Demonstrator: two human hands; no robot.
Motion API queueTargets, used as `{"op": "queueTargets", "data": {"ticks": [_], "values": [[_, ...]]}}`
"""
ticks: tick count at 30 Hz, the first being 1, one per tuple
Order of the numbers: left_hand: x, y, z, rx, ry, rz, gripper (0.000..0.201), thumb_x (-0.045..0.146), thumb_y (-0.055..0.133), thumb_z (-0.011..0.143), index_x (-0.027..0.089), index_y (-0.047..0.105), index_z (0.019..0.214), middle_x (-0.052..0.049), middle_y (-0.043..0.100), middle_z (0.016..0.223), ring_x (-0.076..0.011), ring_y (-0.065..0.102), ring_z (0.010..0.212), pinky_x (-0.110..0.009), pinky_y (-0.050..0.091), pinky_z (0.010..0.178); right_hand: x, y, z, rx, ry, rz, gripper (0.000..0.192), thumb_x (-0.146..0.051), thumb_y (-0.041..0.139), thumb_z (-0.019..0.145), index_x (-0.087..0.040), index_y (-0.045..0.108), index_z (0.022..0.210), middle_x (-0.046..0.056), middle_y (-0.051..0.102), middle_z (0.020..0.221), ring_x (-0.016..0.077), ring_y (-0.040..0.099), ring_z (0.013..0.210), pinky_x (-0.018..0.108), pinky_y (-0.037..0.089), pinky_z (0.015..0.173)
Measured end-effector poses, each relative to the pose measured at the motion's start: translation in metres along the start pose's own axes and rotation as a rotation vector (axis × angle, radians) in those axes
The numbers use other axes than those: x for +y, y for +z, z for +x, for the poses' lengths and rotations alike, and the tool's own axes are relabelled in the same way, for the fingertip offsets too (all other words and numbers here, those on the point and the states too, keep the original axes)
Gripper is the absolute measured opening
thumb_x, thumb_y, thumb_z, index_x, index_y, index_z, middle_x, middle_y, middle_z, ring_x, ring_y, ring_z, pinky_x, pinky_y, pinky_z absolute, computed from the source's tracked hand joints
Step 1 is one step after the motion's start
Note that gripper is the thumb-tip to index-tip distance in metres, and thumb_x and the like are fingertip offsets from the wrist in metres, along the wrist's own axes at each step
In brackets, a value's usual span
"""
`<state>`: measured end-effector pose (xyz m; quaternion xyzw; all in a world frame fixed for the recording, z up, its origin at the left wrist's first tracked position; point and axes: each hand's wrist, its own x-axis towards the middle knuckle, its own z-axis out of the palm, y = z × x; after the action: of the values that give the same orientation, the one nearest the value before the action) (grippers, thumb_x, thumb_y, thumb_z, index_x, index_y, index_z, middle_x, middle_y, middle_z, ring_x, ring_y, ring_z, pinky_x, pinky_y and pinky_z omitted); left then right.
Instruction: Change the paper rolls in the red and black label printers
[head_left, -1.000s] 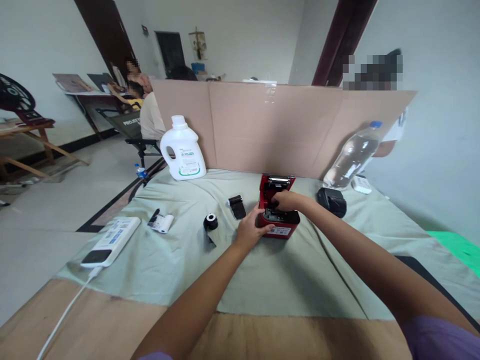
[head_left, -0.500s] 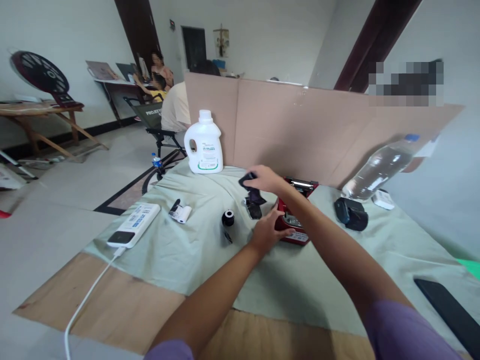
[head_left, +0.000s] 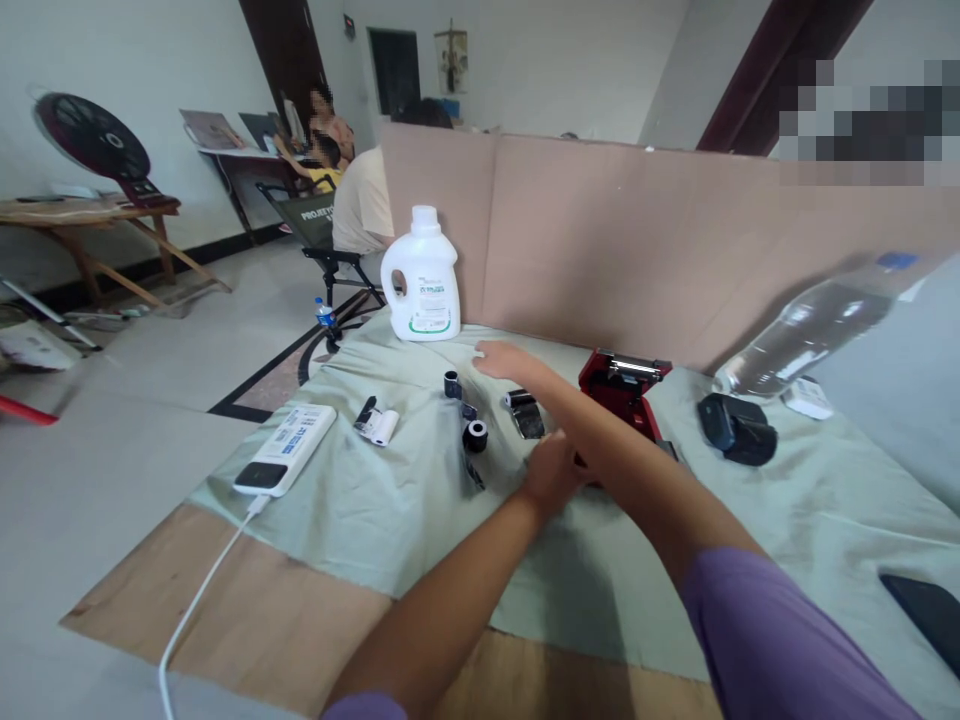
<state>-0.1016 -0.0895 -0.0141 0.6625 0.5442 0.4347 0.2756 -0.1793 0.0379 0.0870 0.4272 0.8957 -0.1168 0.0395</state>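
My left hand [head_left: 553, 468] is closed at the near-left corner of a small red printer-like device [head_left: 600, 385] with its lid raised. My right forearm crosses in front and hides much of the device and some of my left fingertips. Beyond the rolls, my right hand [head_left: 504, 360] hovers over the cloth, holding nothing, fingers loosely stretched to the left. Below it to the left lies a small black roll [head_left: 451, 384] with a dark strip trailing from it. A second black roll with a white core [head_left: 475, 435] sits nearer me. Another dark roll [head_left: 527, 415] lies beside the device.
A white detergent bottle [head_left: 424, 280] stands before a cardboard screen [head_left: 562, 240]. To the left are a white power bank [head_left: 285, 450] with a cable and a white roll [head_left: 382, 427]. A black device [head_left: 737, 428] and a clear plastic bottle [head_left: 814, 325] are on the right.
My right hand has let go of the black roll, which now lies on the cloth left of the other rolls. The view has shifted, and my right forearm now covers more of the device.
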Motion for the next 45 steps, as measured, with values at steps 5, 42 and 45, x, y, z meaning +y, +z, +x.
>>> {"op": "queueTargets", "data": {"ticks": [5,42,45], "values": [[-0.008,-0.001,-0.005,0.019,0.078,0.002,0.041,0.035,0.077,0.078,0.02,0.066,0.115,-0.009,0.072,0.109,-0.0283,0.068,0.096,-0.035,0.053,0.081,0.033,0.004,-0.028,-0.165,0.246,-0.15,0.061,-0.048,0.064,0.082,-0.011,0.066,0.131,0.023,0.066,0.13,0.0363,0.066,0.117,0.041,0.053,0.091],[0.01,-0.013,-0.001,0.373,0.451,-0.033,0.053,0.038,0.071,0.084,0.022,0.054,0.131,-0.015,0.054,0.145,-0.0288,0.052,0.134,-0.048,0.044,0.11,0.159,-0.01,-0.229,0.11,-0.317,1.591,0.058,-0.035,0.085,0.067,-0.026,0.063,0.121,0.009,0.069,0.124,0.0237,0.066,0.107,0.038,0.053,0.092],[0.02,-0.021,0.0,0.347,0.533,0.097,0.038,0.032,0.063,0.091,0.025,0.059,0.128,-0.012,0.057,0.141,-0.0261,0.054,0.131,-0.047,0.045,0.108,0.16,-0.004,-0.226,0.053,-0.374,1.58,0.058,-0.03,0.085,0.066,-0.025,0.064,0.12,0.009,0.068,0.125,0.0223,0.064,0.11,0.036,0.05,0.095]]}}
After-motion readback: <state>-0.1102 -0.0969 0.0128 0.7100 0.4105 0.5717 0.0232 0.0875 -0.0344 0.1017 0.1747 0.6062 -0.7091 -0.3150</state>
